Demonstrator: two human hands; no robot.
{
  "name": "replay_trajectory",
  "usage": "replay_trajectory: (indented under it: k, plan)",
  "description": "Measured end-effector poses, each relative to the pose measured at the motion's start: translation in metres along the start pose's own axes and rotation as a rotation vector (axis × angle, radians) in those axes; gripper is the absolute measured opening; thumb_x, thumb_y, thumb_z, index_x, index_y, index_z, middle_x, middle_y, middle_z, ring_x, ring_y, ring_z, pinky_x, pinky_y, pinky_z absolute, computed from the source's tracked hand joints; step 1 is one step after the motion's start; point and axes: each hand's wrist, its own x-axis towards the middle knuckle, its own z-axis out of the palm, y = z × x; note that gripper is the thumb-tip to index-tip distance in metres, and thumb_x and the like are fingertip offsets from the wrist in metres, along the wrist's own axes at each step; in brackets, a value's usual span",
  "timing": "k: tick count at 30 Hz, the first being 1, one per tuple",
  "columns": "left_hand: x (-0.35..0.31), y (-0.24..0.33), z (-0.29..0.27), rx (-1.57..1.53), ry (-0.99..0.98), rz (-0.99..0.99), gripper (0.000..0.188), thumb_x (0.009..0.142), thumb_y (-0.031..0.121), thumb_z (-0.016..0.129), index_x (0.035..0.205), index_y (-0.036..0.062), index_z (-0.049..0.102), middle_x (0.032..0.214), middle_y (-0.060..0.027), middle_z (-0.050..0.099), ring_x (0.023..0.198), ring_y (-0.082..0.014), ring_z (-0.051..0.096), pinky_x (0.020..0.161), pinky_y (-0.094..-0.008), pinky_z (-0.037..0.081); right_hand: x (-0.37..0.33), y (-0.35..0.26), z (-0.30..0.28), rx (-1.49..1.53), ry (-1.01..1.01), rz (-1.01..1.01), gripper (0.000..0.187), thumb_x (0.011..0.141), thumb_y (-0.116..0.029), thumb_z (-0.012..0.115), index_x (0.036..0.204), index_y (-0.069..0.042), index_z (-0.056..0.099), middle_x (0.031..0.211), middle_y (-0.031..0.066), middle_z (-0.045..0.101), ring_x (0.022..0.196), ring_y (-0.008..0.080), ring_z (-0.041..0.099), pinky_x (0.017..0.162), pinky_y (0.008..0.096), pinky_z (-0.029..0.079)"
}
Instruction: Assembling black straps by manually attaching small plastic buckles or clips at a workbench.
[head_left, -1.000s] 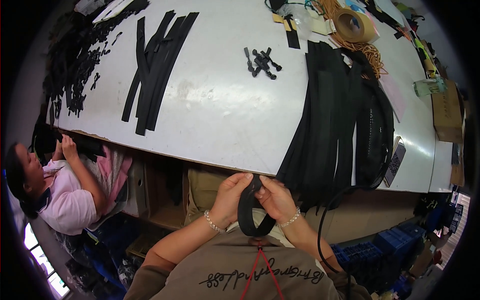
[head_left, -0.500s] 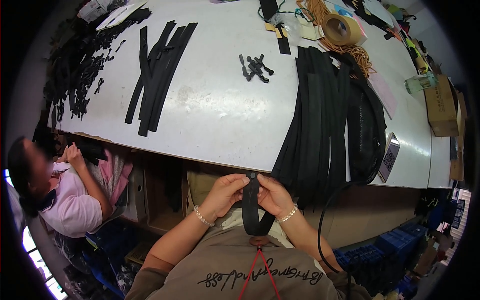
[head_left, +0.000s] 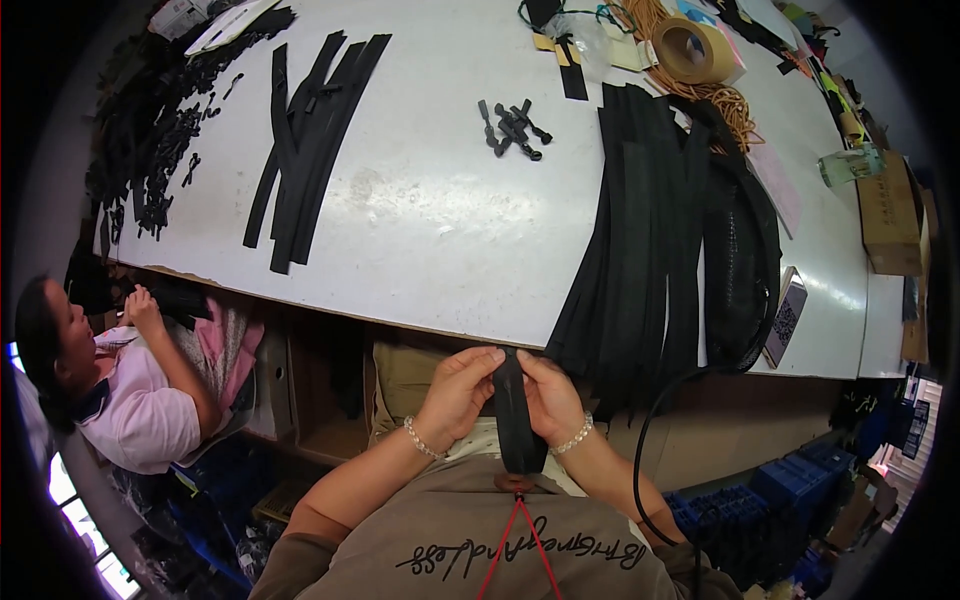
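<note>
Just off the table's front edge, my left hand (head_left: 462, 393) and my right hand (head_left: 552, 398) pinch the upper end of a black zipper strip (head_left: 519, 425) between thumbs and fingertips. The strip hangs down in front of my shirt. What sits at the pinched end is hidden by my fingers. To the right, more black zipper strips (head_left: 640, 230) lie in a thick bundle, their ends hanging over the edge. Small black zipper pulls (head_left: 514, 130) form a little pile farther back on the white table (head_left: 430, 230).
Several black strips (head_left: 310, 160) lie at the left, beyond them a heap of black pulls (head_left: 165, 170). A black bag (head_left: 740, 240), a phone (head_left: 787, 318), a tape roll (head_left: 692, 50) and a cardboard box (head_left: 888, 215) stand right. A black cable (head_left: 642, 450) hangs beside my right arm. A co-worker (head_left: 140, 400) sits left.
The strip's hanging loop has turned and narrowed, now hanging straighter between my hands. Both hands stay at the table edge, pinching its upper end. The view has shifted slightly.
</note>
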Motion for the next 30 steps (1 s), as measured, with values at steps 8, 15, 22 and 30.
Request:
replay_trajectory:
  k: [8,15,22,30]
  plan:
    - [-0.007,0.008,0.013,-0.024,0.003,0.022,0.010,0.088,0.008,0.059,0.092,0.0006,0.063,0.086,-0.0065,0.065,0.077,-0.0122,0.062,0.071,-0.0250,0.051,0.003,0.012,0.000,0.070,0.070,-0.120,0.021,0.090,-0.012,0.055,0.070,-0.007,0.057,0.066,0.0007,0.054,0.063,0.0117,0.051,0.064,0.0253,0.042]
    - [-0.017,0.008,0.011,0.060,-0.017,0.066,0.012,0.089,0.008,0.057,0.097,-0.0002,0.061,0.087,-0.0074,0.065,0.077,-0.0123,0.062,0.071,-0.0244,0.052,-0.005,0.010,-0.003,-0.058,-0.029,-0.268,0.002,0.088,-0.006,0.058,0.089,-0.005,0.059,0.081,0.0007,0.059,0.071,0.0103,0.056,0.068,0.0245,0.046]
    - [-0.028,0.008,0.007,0.473,-0.131,0.518,0.009,0.086,0.001,0.061,0.094,0.0002,0.061,0.090,-0.0017,0.062,0.080,-0.0057,0.056,0.073,-0.0203,0.047,-0.018,0.007,-0.013,-0.244,-0.282,-0.430,0.013,0.086,-0.001,0.060,0.099,-0.002,0.058,0.093,0.0031,0.059,0.078,0.0088,0.056,0.068,0.0223,0.048]
    - [-0.032,0.009,0.006,0.477,-0.117,0.524,0.007,0.086,0.001,0.060,0.093,0.0006,0.060,0.090,-0.0016,0.061,0.081,-0.0060,0.055,0.072,-0.0199,0.046,-0.021,0.010,-0.009,-0.269,-0.234,-0.455,0.011,0.085,0.000,0.060,0.096,0.000,0.058,0.088,0.0040,0.059,0.073,0.0093,0.057,0.066,0.0226,0.048]
